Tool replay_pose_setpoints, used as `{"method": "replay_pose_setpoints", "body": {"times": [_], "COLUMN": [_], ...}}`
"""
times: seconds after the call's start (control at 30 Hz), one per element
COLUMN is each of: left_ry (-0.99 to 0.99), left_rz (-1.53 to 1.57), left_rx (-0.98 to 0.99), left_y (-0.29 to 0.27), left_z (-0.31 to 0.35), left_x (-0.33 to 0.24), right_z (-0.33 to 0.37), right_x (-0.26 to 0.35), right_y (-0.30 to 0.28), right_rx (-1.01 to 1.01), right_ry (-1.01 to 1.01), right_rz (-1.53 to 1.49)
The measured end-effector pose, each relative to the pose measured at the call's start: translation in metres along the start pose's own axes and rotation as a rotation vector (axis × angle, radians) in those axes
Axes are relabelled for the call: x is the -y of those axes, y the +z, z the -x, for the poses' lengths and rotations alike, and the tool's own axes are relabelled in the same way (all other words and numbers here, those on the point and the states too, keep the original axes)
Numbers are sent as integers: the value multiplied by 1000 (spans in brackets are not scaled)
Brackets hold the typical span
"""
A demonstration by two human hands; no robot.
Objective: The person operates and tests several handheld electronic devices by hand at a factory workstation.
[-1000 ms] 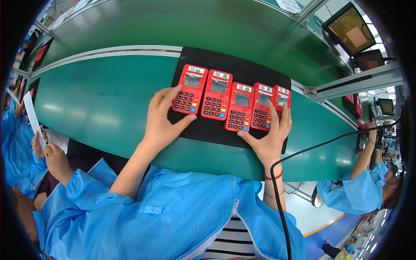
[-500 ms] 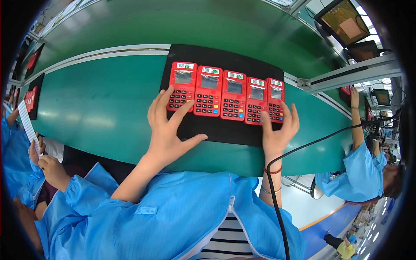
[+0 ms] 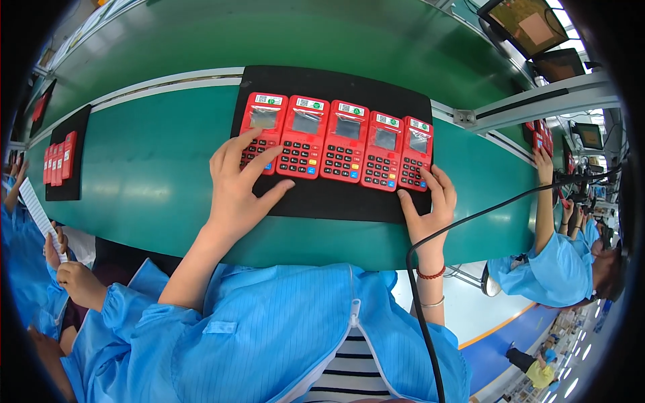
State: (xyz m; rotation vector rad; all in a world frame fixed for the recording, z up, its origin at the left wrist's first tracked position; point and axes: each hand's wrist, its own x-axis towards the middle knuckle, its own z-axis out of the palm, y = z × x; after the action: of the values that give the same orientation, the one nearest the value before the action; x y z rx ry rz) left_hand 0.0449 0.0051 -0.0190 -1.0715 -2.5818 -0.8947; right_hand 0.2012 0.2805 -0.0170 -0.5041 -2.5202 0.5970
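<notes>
Several red card payment terminals lie side by side in a row on a black mat, screens and keypads facing up. Film covers their screens. My left hand is open, fingers spread, with fingertips over the keypad of the leftmost terminal and covering part of it. At the other end my right hand is at the lower end of the rightmost terminal. Its thumb is near the bottom left corner and its bent fingers near the right side, apart from each other. Neither hand lifts anything.
A black cable runs across my right forearm. Another mat with red terminals lies at the left. A co-worker there holds a white strip; another co-worker works at the right. A metal rail crosses the far right.
My right hand has come down from above the right-hand keypads to the lower end of the rightmost terminal. The mat and terminals appear slightly farther left; my left hand stays at the leftmost one.
</notes>
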Motion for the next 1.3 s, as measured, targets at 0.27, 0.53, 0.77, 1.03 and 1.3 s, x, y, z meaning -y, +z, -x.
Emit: {"method": "replay_pose_setpoints", "body": {"times": [0.27,0.53,0.77,1.03,1.3], "left_ry": [206,240,143,64,34], "left_rz": [-7,3,-105,-205,-211], "left_rx": [96,174,299,416,464], "left_y": [-11,-15,-15,-12,-10], "left_z": [-10,-15,-17,-21,-23], "left_x": [11,15,-5,-32,-38], "right_z": [-14,-19,-20,-15,-16], "right_x": [-7,-7,18,36,31], "right_y": [-17,-20,-18,-16,-19], "right_rx": [182,239,317,441,469], "right_ry": [-150,-144,-60,-1,-1], "right_rz": [117,124,182,241,203]}}
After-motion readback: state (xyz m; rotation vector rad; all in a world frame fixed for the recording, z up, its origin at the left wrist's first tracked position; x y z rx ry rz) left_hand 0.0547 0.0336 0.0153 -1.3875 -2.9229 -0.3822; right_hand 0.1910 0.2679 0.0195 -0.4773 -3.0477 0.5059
